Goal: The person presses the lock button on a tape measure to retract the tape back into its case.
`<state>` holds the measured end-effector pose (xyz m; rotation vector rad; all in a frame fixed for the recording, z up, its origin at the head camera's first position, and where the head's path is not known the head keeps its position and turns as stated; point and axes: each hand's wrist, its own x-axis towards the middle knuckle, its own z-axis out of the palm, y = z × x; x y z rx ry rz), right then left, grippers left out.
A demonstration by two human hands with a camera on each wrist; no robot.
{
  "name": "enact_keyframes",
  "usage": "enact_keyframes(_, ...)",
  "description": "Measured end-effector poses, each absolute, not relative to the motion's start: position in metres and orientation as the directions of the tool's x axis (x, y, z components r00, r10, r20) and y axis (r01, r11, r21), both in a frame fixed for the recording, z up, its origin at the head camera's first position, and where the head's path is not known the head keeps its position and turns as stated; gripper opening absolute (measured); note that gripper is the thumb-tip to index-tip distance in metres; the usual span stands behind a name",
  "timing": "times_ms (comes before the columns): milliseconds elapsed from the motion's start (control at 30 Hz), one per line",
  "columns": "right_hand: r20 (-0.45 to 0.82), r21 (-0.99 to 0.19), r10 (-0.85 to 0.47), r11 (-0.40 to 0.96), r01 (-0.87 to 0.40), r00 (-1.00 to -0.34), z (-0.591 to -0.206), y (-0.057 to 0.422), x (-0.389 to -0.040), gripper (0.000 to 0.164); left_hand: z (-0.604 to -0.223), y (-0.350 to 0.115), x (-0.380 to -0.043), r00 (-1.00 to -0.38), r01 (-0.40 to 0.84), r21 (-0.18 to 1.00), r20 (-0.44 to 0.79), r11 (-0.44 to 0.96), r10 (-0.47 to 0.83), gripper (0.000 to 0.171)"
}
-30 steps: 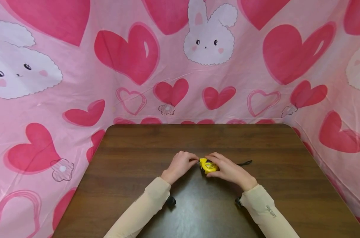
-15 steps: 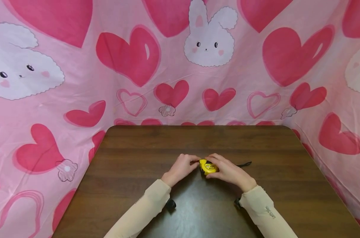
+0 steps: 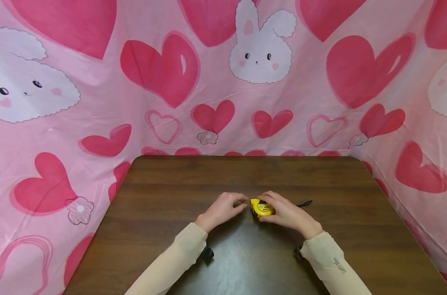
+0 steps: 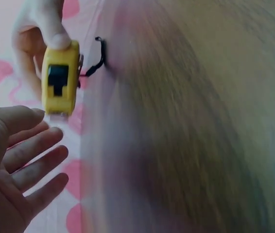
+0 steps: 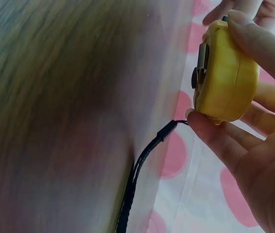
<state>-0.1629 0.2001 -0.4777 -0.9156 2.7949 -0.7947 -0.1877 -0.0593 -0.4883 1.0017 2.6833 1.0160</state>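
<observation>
A yellow tape measure [image 3: 262, 208] with black parts is gripped in my right hand [image 3: 287, 214], thumb on one side and fingers on the other. In the right wrist view its case [image 5: 227, 80] shows a metal clip [image 5: 202, 56], and a black wrist strap [image 5: 145, 158] trails from it over the table. My left hand [image 3: 223, 209] is just left of the tape measure. Its fingers are spread and relaxed in the left wrist view, holding nothing, with the thumb tip close below the yellow case [image 4: 60, 80]. No blade shows pulled out.
Both hands are over a brown wood-grain table [image 3: 245, 172]. A pink cloth [image 3: 216, 82] with hearts and rabbits hangs behind it and along both sides. Small black devices [image 3: 207, 254] sit at the cuffs of the cream sleeves [image 3: 188, 254].
My left hand has let go at the tape measure's front end and drawn slightly left, its fingers loosening. The right hand still holds the tape measure, shifted a little to the right.
</observation>
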Motion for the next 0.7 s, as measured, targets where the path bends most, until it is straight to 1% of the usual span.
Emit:
enact_keyframes(100,0.057,-0.499,-0.552,0.706,-0.503,-0.832,-0.479,0.208,-0.163,0.063,-0.488,-0.070,-0.187,-0.774,0.575,0.563,0.140,0.594,0.617,0.027)
enact_keyframes(200,0.050,-0.489,-0.533,0.724,-0.486,-0.845,-0.480,0.217,-0.163,0.063,-0.489,-0.085,-0.186,-0.773,0.600,0.495,0.155,0.629,0.616,0.029)
enact_keyframes(367,0.058,-0.463,-0.509,0.748,-0.475,-0.859,-0.483,0.237,-0.163,0.062,-0.492,-0.116,-0.184,-0.789,0.607,0.406,0.203,0.684,0.580,0.031)
enact_keyframes(500,0.084,-0.440,-0.483,0.767,-0.467,-0.872,-0.486,0.254,-0.162,0.062,-0.494,-0.142,-0.182,-0.818,0.575,0.324,0.239,0.751,0.523,0.031)
enact_keyframes(700,0.116,-0.418,-0.454,0.785,-0.457,-0.884,-0.493,0.273,-0.157,0.060,-0.493,-0.180,-0.178,-0.860,0.499,0.297,0.290,0.814,0.421,0.028)
